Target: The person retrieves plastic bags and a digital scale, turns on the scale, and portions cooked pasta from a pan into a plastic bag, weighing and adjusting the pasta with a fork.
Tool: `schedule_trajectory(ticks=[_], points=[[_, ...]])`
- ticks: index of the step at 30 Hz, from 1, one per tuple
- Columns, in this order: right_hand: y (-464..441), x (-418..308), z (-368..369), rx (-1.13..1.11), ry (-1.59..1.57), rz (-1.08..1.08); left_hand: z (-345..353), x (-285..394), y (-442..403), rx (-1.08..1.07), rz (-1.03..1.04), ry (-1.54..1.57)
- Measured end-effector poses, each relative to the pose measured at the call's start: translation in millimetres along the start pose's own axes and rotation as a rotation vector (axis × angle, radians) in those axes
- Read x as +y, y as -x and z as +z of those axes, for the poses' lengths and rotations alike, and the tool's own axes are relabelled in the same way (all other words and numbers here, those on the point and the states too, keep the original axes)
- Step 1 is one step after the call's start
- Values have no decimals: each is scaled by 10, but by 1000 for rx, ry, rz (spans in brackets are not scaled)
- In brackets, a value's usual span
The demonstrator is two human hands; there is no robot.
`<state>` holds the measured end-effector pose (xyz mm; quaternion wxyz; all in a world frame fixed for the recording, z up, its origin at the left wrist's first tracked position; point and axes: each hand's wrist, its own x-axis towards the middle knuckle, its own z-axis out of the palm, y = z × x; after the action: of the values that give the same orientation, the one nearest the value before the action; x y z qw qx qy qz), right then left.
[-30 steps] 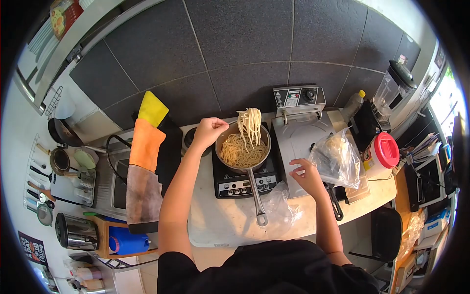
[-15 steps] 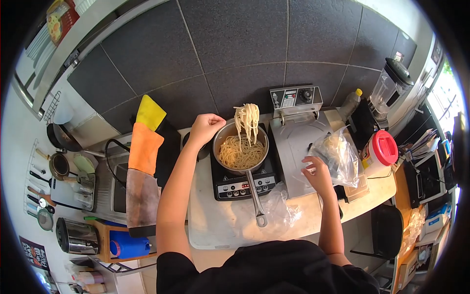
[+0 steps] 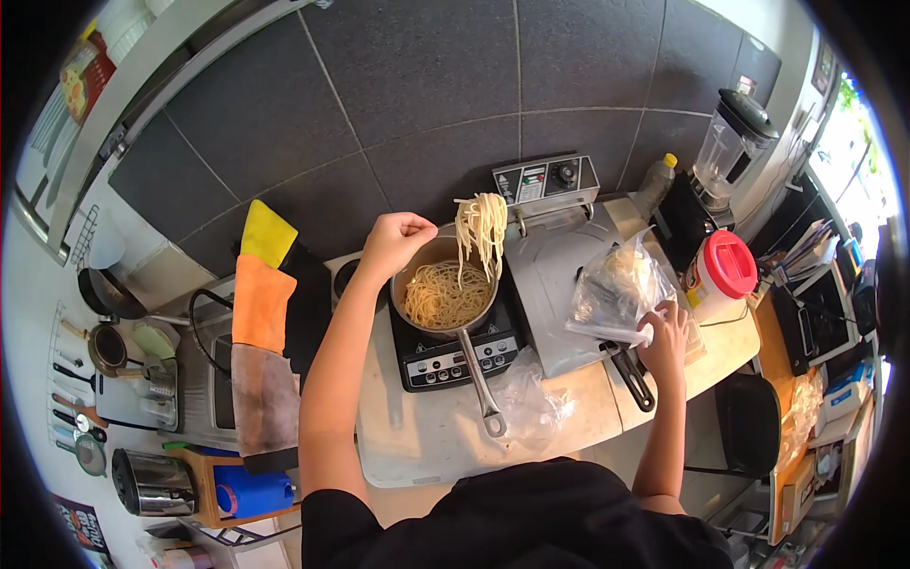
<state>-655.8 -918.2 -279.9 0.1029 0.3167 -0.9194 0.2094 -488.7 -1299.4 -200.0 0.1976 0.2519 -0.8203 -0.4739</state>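
Note:
My left hand [image 3: 402, 241] is closed in a pinch above the rim of a steel saucepan [image 3: 468, 353]. A clump of noodles [image 3: 482, 228] hangs in the air just right of my fingers; whatever holds it up is hidden or too thin to make out. More noodles [image 3: 447, 296] lie in the saucepan, which stands on a black induction cooker [image 3: 455, 360]. On the right, my right hand [image 3: 666, 334] grips the edge of a clear plastic bag [image 3: 621, 284] with pale contents. A black handle [image 3: 630, 377] sticks out below the bag.
Behind the bag is a grey metal appliance [image 3: 559, 256] with a dial. A red-lidded jar [image 3: 722, 270], a blender [image 3: 730, 147] and a yellow-capped bottle [image 3: 656, 185] stand to the right. Crumpled plastic [image 3: 531, 403] lies before the cooker; cloths [image 3: 263, 303] hang at left.
My right hand has moved right and taken hold of the plastic bag, and the black handle now shows more fully. My left hand and the hanging noodles stay nearly still while the view shifts.

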Motion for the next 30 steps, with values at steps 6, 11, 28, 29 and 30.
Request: schedule_trajectory(ticks=[6, 11, 28, 29, 30], points=[[117, 187, -98, -15, 85, -56, 161, 317, -26, -82, 28, 68], [47, 303, -144, 30, 4, -178, 288, 473, -80, -160, 80, 26], [-1076, 139, -515, -107, 10, -645, 610, 1449, -132, -349, 206, 10], [-1126, 132, -533, -150, 32, -630, 629, 1503, -140, -381, 195, -16], [-1179, 128, -549, -193, 54, -617, 652, 1541, -159, -380, 199, -17]])
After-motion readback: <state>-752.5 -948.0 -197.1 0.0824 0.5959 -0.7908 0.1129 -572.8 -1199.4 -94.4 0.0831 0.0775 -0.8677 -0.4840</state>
